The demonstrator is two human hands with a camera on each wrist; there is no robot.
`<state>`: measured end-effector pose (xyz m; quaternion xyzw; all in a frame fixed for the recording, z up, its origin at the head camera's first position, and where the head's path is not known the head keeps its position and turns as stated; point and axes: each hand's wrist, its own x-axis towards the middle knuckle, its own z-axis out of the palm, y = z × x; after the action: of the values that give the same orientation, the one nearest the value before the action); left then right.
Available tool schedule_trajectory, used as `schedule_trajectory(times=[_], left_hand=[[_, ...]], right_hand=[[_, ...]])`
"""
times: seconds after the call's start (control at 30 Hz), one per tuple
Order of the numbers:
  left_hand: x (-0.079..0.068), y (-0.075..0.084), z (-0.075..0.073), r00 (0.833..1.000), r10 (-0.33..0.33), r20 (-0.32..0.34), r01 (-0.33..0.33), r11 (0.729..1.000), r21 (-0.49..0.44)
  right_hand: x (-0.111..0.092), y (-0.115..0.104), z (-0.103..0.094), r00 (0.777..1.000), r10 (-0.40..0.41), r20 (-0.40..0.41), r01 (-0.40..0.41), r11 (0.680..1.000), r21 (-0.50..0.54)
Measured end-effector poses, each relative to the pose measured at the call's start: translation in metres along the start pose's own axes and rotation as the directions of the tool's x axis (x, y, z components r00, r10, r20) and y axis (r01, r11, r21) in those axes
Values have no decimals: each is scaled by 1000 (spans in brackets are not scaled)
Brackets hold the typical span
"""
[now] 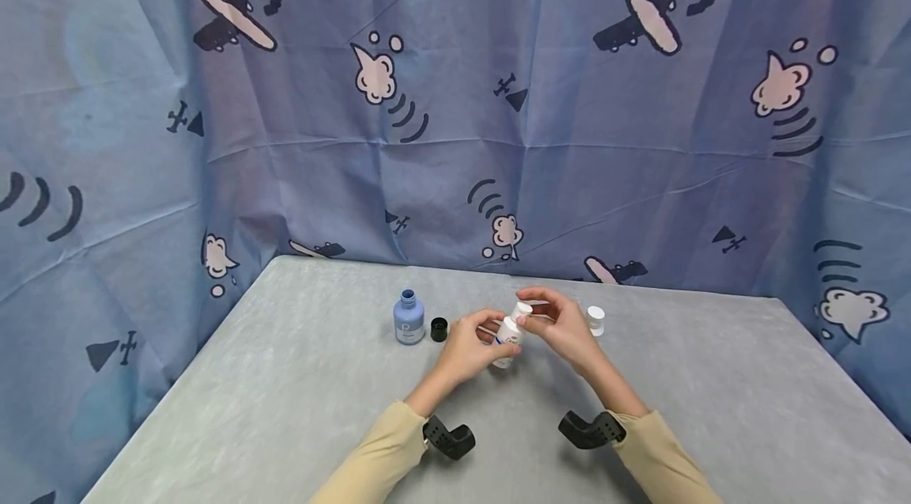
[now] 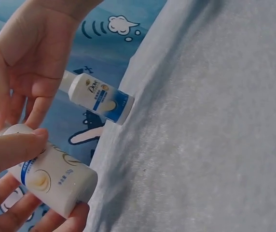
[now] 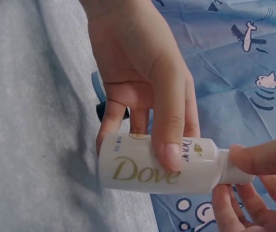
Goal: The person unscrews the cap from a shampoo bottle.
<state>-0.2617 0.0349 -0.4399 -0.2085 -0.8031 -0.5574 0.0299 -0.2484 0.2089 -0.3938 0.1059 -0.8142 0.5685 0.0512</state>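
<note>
The patterned blue curtain (image 1: 455,53) rises at twelve o'clock behind the grey-covered table (image 1: 285,409). Taking the held bottle as the clock's centre in the head view, the left hand (image 1: 466,347) comes in from eight o'clock, thumb and fingers curled round the bottle's body. The right hand (image 1: 565,327) comes in from about three o'clock, thumb and fingers pinching the cap.

The blue bottle (image 1: 409,322) stands uncapped between nine and ten o'clock. A second white bottle (image 2: 102,99) stands at three o'clock, past the right hand; its top is partly hidden, so I can't fairly say how it is closed. The held bottle (image 3: 128,169) tilts between both hands, over the table, its neck towards the right hand. The black cap (image 1: 439,329) lies at nine o'clock, beside the blue bottle. Smallest is the white cap (image 1: 523,308), at the held bottle's neck towards one o'clock.

For clean work here, cap and neck want one shared axis — a firm left grip without squeezing, and an even, light turn from the right fingertips.
</note>
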Motion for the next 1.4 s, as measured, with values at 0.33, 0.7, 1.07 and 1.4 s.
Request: schedule_trajectory(times=[0.33, 0.7, 1.07, 1.4], left_hand=[[2, 0, 2, 1000, 6, -14, -6, 1000, -20], [0, 5, 9, 984, 6, -175, 0, 999, 33], [0, 7, 11, 956, 29, -291, 11, 991, 135], [-4, 8, 10, 956, 50, -288, -10, 990, 138]], right_hand=[[-4, 2, -6, 997, -68, 40, 68, 998, 19], [-3, -4, -7, 999, -41, 17, 42, 999, -20], [1, -16, 2, 984, 141, -112, -150, 985, -79], [2, -16, 10, 985, 125, -121, -137, 986, -97]])
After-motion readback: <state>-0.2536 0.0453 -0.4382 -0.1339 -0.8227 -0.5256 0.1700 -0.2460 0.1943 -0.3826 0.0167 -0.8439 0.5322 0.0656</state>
